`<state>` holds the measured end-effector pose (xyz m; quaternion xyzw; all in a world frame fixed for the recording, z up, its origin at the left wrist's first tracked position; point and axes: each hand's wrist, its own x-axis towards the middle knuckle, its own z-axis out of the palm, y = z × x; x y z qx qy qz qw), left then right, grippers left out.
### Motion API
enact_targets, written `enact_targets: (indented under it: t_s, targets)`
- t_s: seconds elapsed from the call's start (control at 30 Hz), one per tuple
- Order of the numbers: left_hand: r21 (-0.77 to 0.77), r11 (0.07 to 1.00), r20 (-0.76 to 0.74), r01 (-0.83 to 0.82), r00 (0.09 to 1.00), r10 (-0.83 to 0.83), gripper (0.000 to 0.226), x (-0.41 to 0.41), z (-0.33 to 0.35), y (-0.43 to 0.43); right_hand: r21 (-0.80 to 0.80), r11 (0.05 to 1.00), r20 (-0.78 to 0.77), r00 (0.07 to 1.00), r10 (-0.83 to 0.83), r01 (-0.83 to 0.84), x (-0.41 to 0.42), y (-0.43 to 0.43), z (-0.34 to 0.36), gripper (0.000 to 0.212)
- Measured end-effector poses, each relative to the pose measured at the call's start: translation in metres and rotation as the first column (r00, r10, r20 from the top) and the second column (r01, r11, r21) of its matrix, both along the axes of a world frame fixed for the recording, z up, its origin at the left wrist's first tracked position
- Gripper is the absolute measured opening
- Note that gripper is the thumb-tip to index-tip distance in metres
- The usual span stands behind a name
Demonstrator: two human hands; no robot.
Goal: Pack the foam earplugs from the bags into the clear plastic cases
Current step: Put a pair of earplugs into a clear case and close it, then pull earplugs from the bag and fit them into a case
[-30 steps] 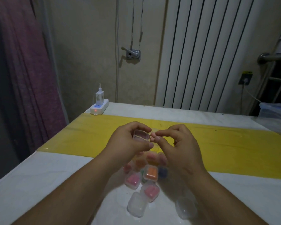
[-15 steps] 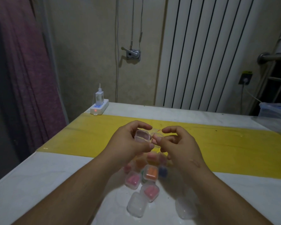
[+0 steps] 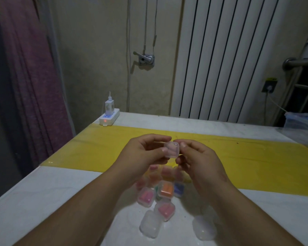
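Both hands hold one small clear plastic case (image 3: 171,149) above the table. My left hand (image 3: 144,152) grips its left side with thumb and curled fingers. My right hand (image 3: 196,157) pinches its right edge. A faint pink shows inside the case. Below my wrists lie filled cases: pink (image 3: 146,196), orange (image 3: 165,189), another pink (image 3: 164,210), and a blue one (image 3: 178,189) partly hidden. Two cases with no colour in them, one (image 3: 150,223) and another (image 3: 204,228), lie nearest me. The bags are not clearly visible.
A yellow strip (image 3: 256,162) crosses the white table (image 3: 43,201). A white power strip (image 3: 109,118) with a charger sits at the far left corner. A clear plastic bag (image 3: 302,128) lies at the far right edge. A radiator and a curtain stand behind.
The case has shifted right between my hands and turned its broad face toward me. My right hand went from pinching at its edge to holding its right side.
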<state>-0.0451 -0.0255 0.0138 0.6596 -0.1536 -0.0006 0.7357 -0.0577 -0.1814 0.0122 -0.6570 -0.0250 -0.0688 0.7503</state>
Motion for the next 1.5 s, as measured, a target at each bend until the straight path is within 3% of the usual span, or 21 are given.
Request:
enact_targets:
  t_s: [0.1,0.2,0.27,0.33,0.43,0.6,0.73,1.0,1.13,1.23,1.37,1.43,1.5]
  targets:
    - [0.013,0.999,0.021,-0.045,0.999,0.045,0.032,0.003,0.0,0.003,0.076,0.995,-0.03,0.998,0.062,-0.06,0.001,0.0,0.001,0.027]
    - [0.028,0.999,0.033,-0.046,0.998,0.045,0.032,0.003,0.0,0.003,-0.065,0.997,0.0,0.999,0.048,-0.048,-0.006,0.004,0.003,0.029]
    - [0.038,0.997,0.043,-0.069,0.997,0.067,0.024,0.003,-0.001,0.002,-0.09,0.996,0.033,0.999,-0.005,0.008,-0.009,0.003,0.006,0.018]
    - [0.031,0.99,0.057,-0.137,0.989,0.135,0.016,0.004,-0.002,0.003,-0.084,0.994,0.048,0.997,-0.066,0.07,-0.008,-0.004,0.012,0.01]
    - [0.033,0.97,0.072,-0.24,0.969,0.237,0.013,0.01,-0.003,0.008,-0.184,0.973,0.107,0.987,-0.119,0.138,-0.003,-0.02,0.018,0.014]
    - [0.028,0.937,0.082,-0.348,0.935,0.344,0.015,0.013,-0.003,0.012,-0.391,0.921,-0.019,1.0,-0.006,-0.002,-0.005,-0.026,0.018,0.013]
    - [0.011,0.904,0.062,-0.427,0.903,0.426,0.028,0.017,-0.002,0.016,-0.544,0.836,-0.016,0.996,-0.093,0.069,0.0,-0.021,0.009,0.019]
    - [0.054,0.87,0.1,-0.491,0.869,0.484,0.034,0.023,-0.005,0.022,-0.635,0.772,-0.012,0.998,-0.06,0.039,0.003,-0.015,0.001,0.013]
    - [0.147,0.827,0.178,-0.542,0.837,0.517,0.033,0.028,-0.011,0.025,-0.745,0.652,0.101,0.99,-0.1,0.142,0.01,-0.02,-0.005,0.008]
    - [0.229,0.814,0.098,-0.534,0.845,0.526,0.033,0.038,-0.023,0.03,-0.814,0.569,0.104,0.993,-0.063,0.121,0.019,-0.018,-0.011,0.016]
    - [0.567,0.618,0.305,-0.545,0.836,0.457,0.046,0.046,-0.031,0.036,-0.823,0.561,0.068,0.996,-0.059,0.089,0.03,-0.01,-0.01,0.025]
    - [0.625,0.546,0.353,-0.558,0.826,0.44,0.051,0.048,-0.032,0.035,-0.837,0.547,0.013,0.999,-0.038,0.032,0.035,-0.005,-0.009,0.028]
    - [0.655,0.499,0.358,-0.567,0.815,0.455,0.054,0.05,-0.034,0.036,-0.881,0.474,-0.01,1.0,-0.018,0.0,0.042,0.0,-0.007,0.028]
